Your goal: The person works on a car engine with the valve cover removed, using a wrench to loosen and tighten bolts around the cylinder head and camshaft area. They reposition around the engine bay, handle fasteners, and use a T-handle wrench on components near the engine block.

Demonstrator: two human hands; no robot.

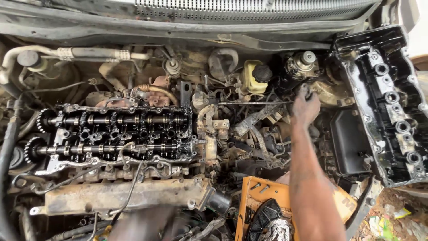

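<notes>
Oily glossy metal camshafts [113,134], matt plastic cap [261,72]

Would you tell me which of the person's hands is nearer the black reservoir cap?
Right. The right hand is just right of and below the black reservoir cap, gripping a long rod; the left hand is out of view.

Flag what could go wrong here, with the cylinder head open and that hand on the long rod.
1. The camshafts lie uncovered; grit from the dirty bay, or a dropped part, could fall in.
2. The right hand grips the end of a long thin rod with greasy fingers; a slip might knock nearby hoses and wiring.
3. The removed valve cover leans at the bay's edge and could slide.
</notes>
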